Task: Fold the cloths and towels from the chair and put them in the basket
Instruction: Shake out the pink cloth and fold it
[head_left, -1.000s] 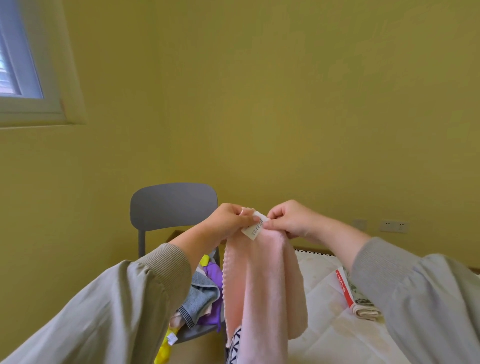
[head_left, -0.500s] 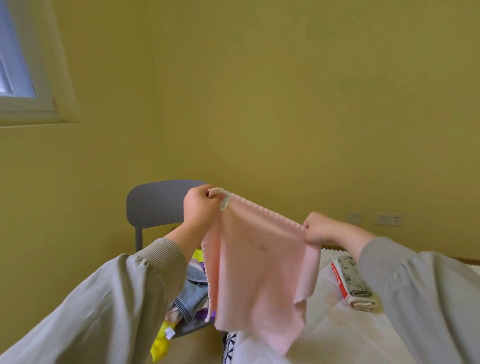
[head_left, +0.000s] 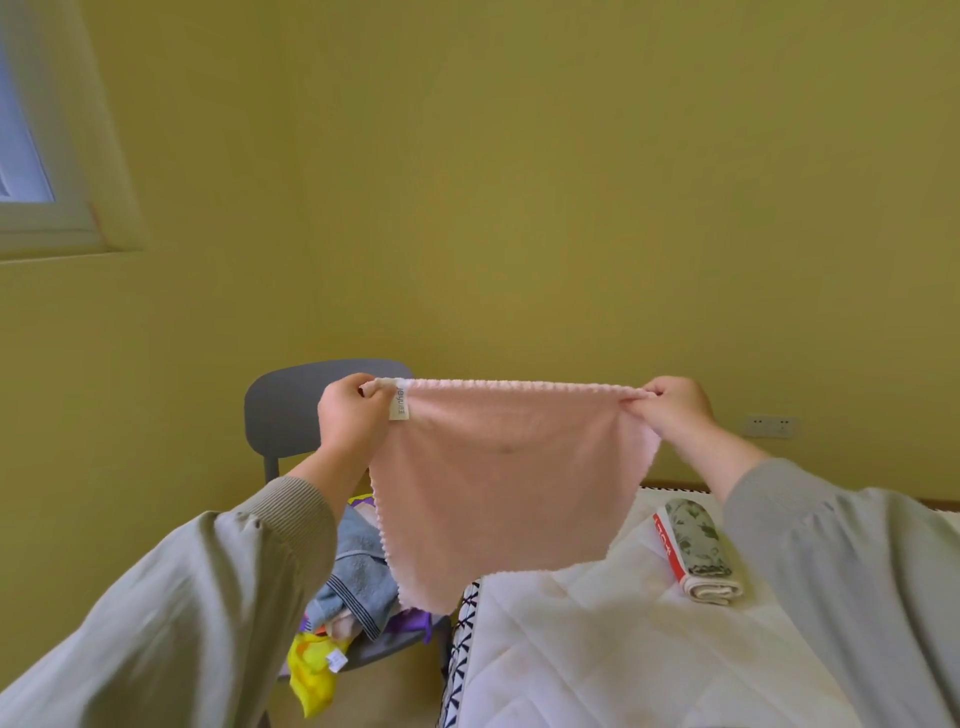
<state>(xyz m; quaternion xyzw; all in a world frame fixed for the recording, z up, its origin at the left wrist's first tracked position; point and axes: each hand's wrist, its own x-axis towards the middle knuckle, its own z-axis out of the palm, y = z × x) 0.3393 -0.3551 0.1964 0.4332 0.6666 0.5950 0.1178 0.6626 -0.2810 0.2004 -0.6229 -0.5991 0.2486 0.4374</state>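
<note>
Two top corners of the pink towel (head_left: 509, 483) are pinched, one by the left hand (head_left: 353, 415), one by the right hand (head_left: 675, 410). Loose cloths (head_left: 358, 577) seemingly fill the chair (head_left: 291, 400).

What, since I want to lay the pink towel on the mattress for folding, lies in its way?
Nothing visible on the mattress below it. The left hand and right hand pinch the pink towel by its top corners; the folded floral cloth lies off to the right. No basket is in view.

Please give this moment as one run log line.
step: unfold | left hand: pinches pink towel corner | right hand: pinches other corner | towel: spread, airborne
</note>
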